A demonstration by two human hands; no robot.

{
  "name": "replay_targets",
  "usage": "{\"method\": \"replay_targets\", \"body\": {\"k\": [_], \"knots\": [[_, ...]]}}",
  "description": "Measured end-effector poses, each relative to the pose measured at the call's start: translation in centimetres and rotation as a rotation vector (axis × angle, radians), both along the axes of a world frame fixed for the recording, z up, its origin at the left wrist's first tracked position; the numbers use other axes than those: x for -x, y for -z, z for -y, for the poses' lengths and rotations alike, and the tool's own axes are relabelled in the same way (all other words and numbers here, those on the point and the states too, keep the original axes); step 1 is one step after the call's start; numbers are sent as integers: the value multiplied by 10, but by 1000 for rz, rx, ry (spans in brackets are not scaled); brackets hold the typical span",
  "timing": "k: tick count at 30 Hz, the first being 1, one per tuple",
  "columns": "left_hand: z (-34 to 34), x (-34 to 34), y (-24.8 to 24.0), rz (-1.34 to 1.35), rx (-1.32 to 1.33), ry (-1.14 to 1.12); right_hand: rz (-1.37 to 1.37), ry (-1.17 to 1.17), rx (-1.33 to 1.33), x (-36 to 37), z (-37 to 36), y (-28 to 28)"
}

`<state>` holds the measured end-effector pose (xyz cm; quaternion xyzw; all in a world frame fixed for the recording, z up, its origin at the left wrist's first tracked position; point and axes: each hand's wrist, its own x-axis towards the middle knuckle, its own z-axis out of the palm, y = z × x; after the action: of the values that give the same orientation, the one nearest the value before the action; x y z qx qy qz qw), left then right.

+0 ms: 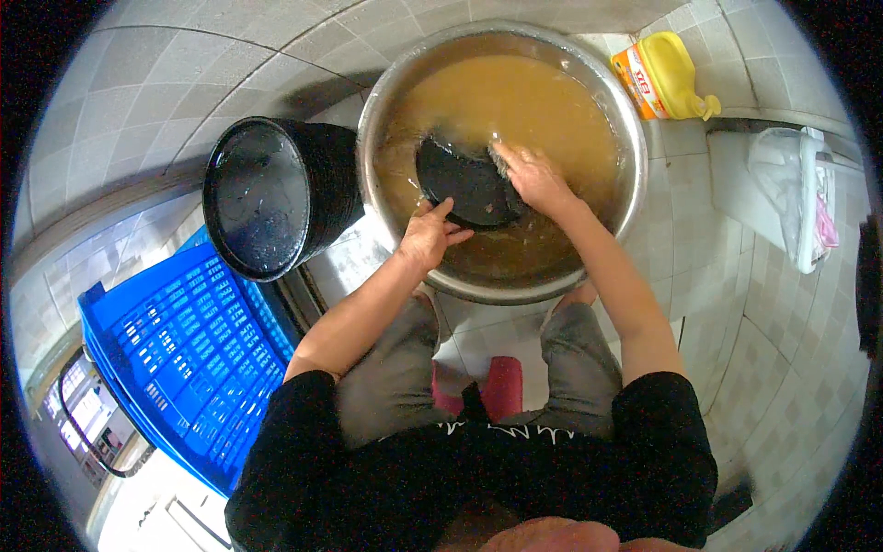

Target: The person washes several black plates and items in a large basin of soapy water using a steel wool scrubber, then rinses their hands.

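Note:
A wide metal basin [636,175] full of cloudy brown water [543,97] stands on the floor in front of me. Partly under the water, a round black tray [464,189] lies tilted in it. My left hand [426,235] grips the tray's near left edge, thumb on top. At the tray's right side, my right hand [538,180] is closed on a greyish scouring pad [499,162], mostly hidden by the fingers. The pad touches or nearly touches the tray.
Left of the basin rises a tall stack of wet black round trays [258,198]. A blue plastic basket [198,368] is nearer on the left. A yellow jug [671,75] stands at the back right, and a white bin [809,207] with a plastic bag is at the right.

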<state>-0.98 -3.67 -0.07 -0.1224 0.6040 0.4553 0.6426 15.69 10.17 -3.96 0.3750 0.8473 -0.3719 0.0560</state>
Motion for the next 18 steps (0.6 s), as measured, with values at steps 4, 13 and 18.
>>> {"method": "replay_targets", "body": {"k": [4, 13, 18], "knots": [[-22, -13, -6, -49, 37, 123, 153, 176, -373, -12, -1, 40], [-16, 3, 14, -36, 74, 31, -6, -99, -340, 74, 1, 6], [-22, 15, -12, -82, -70, 16, 234, 70, -149, 53, -37, 4]]}}
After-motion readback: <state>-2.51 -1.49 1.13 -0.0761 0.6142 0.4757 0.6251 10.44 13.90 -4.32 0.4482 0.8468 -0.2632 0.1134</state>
